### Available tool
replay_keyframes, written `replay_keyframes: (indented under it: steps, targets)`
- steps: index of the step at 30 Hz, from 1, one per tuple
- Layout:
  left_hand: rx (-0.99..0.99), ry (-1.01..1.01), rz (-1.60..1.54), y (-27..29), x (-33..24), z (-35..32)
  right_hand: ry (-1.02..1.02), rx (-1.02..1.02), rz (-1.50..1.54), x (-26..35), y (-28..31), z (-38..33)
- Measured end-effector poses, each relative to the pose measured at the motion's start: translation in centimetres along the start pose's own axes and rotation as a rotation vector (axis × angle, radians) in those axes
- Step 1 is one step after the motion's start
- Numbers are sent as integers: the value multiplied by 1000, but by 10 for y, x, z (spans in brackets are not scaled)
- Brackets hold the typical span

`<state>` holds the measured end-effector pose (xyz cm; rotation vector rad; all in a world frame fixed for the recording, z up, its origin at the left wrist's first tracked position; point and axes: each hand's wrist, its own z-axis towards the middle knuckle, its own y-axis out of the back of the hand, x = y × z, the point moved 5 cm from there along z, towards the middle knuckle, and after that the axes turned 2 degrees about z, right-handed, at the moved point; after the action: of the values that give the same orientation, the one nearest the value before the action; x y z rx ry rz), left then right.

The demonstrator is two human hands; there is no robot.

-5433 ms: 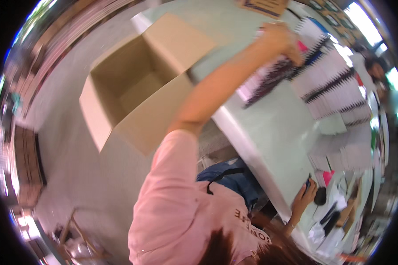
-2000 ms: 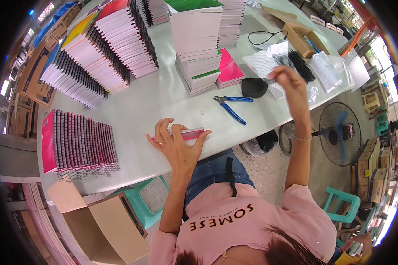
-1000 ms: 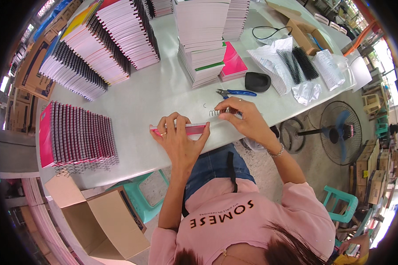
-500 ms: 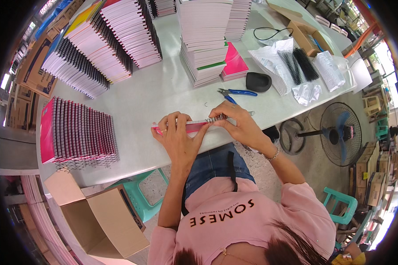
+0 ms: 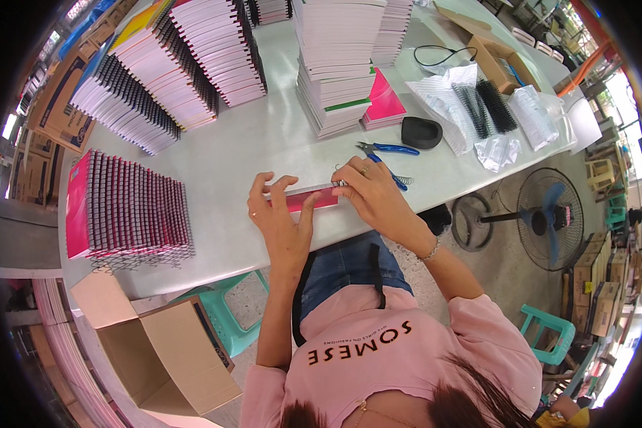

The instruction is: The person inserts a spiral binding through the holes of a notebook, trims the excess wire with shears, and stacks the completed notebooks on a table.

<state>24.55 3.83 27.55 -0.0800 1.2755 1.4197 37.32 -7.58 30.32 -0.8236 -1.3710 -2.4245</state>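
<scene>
Pale worktable (image 5: 264,150): her left hand (image 5: 282,221) and right hand (image 5: 374,196) both pinch a pink notebook (image 5: 310,198), blue pliers (image 5: 385,149) just beside

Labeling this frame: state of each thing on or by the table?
Pink notebook: flat at table edge, held by both hands.
Left hand: pressing notebook.
Right hand: on its wire end.
Blue pliers: lying untouched.
Cardboard box: open.
Fan: upright on floor.

Pink notebook (image 5: 312,198) edge-up at table edge (image 5: 264,246)
</scene>
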Motion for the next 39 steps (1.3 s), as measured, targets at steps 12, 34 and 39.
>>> replay_keyframes:
  steps: [12,34,39]
  targets:
    - [-51,163,-167,-4,19,-14,-24,-168,-134,-33,10,2]
    - [129,-61,-307,8,56,-2,-196,579,1209,-16,12,-3]
    - [114,-8,-390,4,59,-3,-312,594,1081,-25,5,-3]
